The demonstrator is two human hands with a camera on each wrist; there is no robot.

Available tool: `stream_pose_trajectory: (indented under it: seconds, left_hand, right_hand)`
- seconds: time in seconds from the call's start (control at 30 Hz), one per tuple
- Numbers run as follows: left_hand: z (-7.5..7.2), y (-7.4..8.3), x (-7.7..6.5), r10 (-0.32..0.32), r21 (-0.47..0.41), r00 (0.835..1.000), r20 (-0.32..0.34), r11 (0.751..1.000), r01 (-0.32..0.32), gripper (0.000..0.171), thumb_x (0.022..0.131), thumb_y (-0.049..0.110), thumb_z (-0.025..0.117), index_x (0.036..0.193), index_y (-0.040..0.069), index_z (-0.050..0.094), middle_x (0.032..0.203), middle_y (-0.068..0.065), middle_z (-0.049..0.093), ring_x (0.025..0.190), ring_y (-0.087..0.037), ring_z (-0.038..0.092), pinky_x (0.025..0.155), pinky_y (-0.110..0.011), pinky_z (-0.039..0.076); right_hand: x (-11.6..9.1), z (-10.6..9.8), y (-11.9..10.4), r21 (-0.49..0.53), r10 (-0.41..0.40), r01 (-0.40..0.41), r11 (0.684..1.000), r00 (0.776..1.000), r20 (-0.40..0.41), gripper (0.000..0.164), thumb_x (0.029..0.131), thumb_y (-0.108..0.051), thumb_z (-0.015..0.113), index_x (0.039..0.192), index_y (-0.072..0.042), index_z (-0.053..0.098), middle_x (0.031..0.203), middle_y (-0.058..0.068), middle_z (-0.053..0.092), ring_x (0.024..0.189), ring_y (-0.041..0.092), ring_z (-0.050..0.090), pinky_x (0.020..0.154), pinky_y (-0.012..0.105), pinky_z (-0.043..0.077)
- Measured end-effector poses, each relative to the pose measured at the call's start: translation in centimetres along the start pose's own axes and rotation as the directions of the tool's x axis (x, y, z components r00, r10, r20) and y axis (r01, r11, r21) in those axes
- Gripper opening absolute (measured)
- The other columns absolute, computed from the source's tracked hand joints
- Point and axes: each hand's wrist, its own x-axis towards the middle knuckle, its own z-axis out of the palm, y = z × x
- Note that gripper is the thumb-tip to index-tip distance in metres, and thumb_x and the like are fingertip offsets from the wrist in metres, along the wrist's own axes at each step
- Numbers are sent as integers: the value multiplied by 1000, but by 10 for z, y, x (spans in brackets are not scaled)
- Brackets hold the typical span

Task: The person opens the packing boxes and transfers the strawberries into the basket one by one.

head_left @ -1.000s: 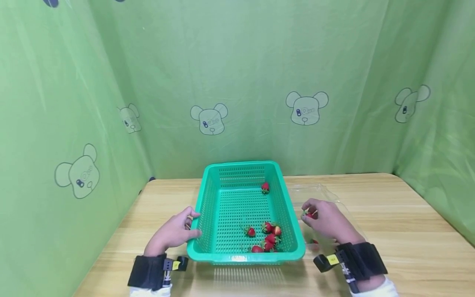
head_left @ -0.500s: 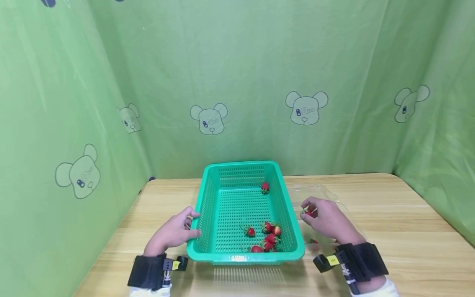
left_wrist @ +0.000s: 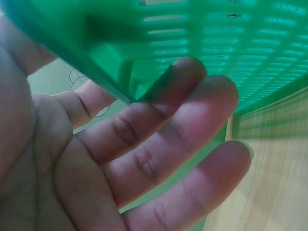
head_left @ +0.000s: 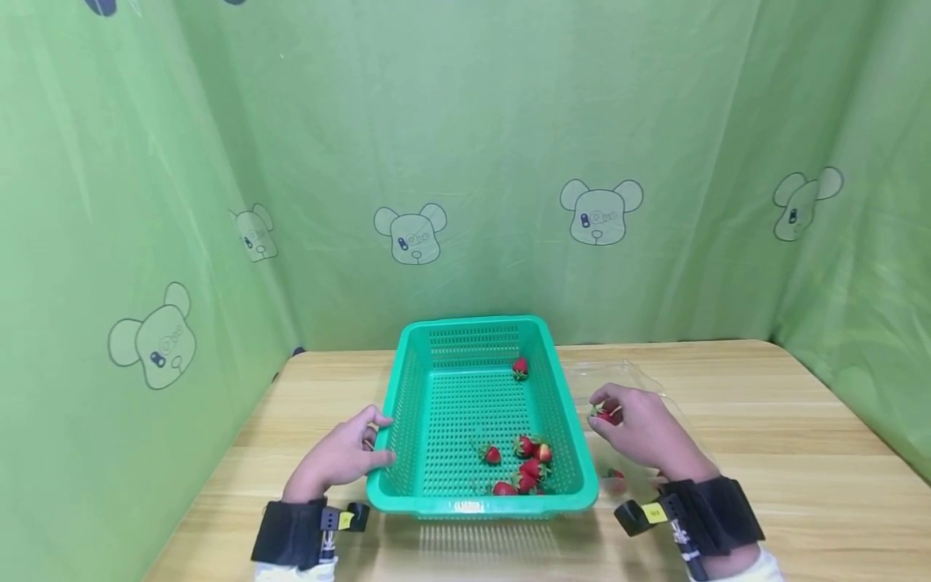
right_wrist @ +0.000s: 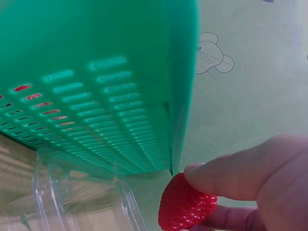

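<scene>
A green plastic basket (head_left: 476, 412) with slotted walls stands mid-table, and several strawberries (head_left: 529, 467) lie in it, mostly near its front right corner. My left hand (head_left: 345, 453) holds the basket's left rim; in the left wrist view its fingers (left_wrist: 207, 103) reach under the rim against the slotted wall. Just right of the basket, my right hand (head_left: 643, 424) pinches a strawberry (right_wrist: 185, 204) between thumb and fingers, its leafy end turned toward the basket in the head view. Beneath this hand is a clear plastic box (right_wrist: 91, 202), partly hidden by it.
Another strawberry (head_left: 616, 474) shows below the right hand, within the clear box. The wooden table (head_left: 785, 428) runs back to a green curtain (head_left: 502, 162) printed with bear heads, which also hangs along both sides.
The right hand has lifted the pinched strawberry very slightly, and more of its green leaves show. The left hand and the basket have stayed put.
</scene>
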Motion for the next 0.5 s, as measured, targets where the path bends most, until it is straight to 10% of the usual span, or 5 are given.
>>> stream_pose_trajectory:
  seconds: [0.5]
  left_hand:
    - [0,0,-2,18,-23,1000,0,1000,-18,41,81,10,69,114,-1,46,89,-14,65,75,-20,62,64,-36,54]
  right_hand:
    - [-2,-3,-6,8,-48,49,999,998,-37,20,85,-10,67,103,-2,62,86,10,69,79,24,64,62,39,57]
